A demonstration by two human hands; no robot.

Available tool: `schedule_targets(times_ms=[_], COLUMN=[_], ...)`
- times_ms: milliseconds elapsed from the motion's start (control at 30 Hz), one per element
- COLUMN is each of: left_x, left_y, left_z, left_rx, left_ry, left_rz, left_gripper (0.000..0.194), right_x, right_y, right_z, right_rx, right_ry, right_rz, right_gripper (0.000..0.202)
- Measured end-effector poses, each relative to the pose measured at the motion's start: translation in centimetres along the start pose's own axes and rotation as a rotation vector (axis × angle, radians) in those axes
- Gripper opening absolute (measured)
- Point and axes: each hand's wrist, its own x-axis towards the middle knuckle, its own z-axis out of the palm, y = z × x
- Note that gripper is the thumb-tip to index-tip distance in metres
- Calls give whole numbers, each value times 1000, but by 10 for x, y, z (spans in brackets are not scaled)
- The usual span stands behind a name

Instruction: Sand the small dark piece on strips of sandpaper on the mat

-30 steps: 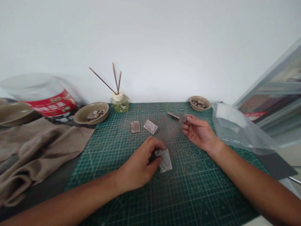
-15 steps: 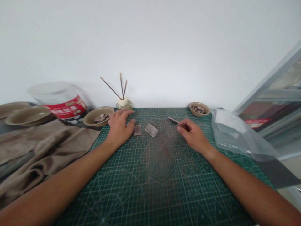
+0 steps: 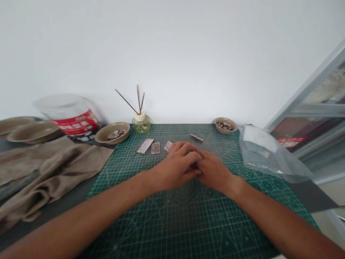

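Observation:
My left hand [image 3: 175,167] and my right hand [image 3: 214,171] meet over the middle of the green cutting mat [image 3: 151,223]. Both have curled fingers pressed together; anything between them is hidden. Behind my left hand, a small greyish rectangular piece [image 3: 168,145] is partly covered. Two more flat pieces, a slanted one [image 3: 145,145] and a darker one [image 3: 155,148], lie to its left. A thin narrow piece [image 3: 196,137] rests on the mat behind my hands.
Bowls with small pieces stand at the left [image 3: 113,133] and right [image 3: 225,125]. A reed diffuser [image 3: 141,123], a clear tub with a red label [image 3: 77,122], a brown cloth [image 3: 67,165] and a plastic bag [image 3: 266,151] surround the mat.
My left hand has moved right from the flat pieces, uncovering the slanted one. My right hand has left the thin piece and come inward to touch my left hand.

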Motion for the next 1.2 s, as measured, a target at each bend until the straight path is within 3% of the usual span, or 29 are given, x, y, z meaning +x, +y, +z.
schedule_targets(times_ms=[167, 367, 567, 700, 800, 933, 967, 1067, 1133, 1200], left_x=[-3, -1, -1, -5, -6, -8, -9, -11, -12, -12], left_y=[-5, -3, -4, -11, -23, -40, -43, -48, -48, -47], left_z=[1, 6, 8, 11, 16, 22, 22, 22, 22, 21], left_rx=[-17, 22, 13, 2, -50, -92, -90, -99, -118, -140], left_ry=[17, -54, -22, 18, 119, 293, 323, 375, 393, 400], left_rz=[85, 158, 153, 32, -126, -349, -387, -453, -471, -476], left_gripper=[19, 37, 21, 11, 17, 21, 22, 23, 24, 25], right_x=[1, 2, 2, 4, 4, 0, -2, -9, -9, -5], right_y=[-1, -3, -2, 13, 23, 3, -8, -41, -51, -51], right_z=[0, 5, 12, 2, -7, -8, -7, 0, 4, 6], right_rx=[2, 74, -44, -83, -116, -103, -60, 65, 95, 83], right_ry=[15, 12, -17, -38, -14, 73, 28, -270, -405, -447], right_rz=[-11, -68, -27, 38, 70, 33, -25, -192, -193, -136], right_gripper=[38, 61, 51, 30, 30, 34, 37, 53, 61, 65])
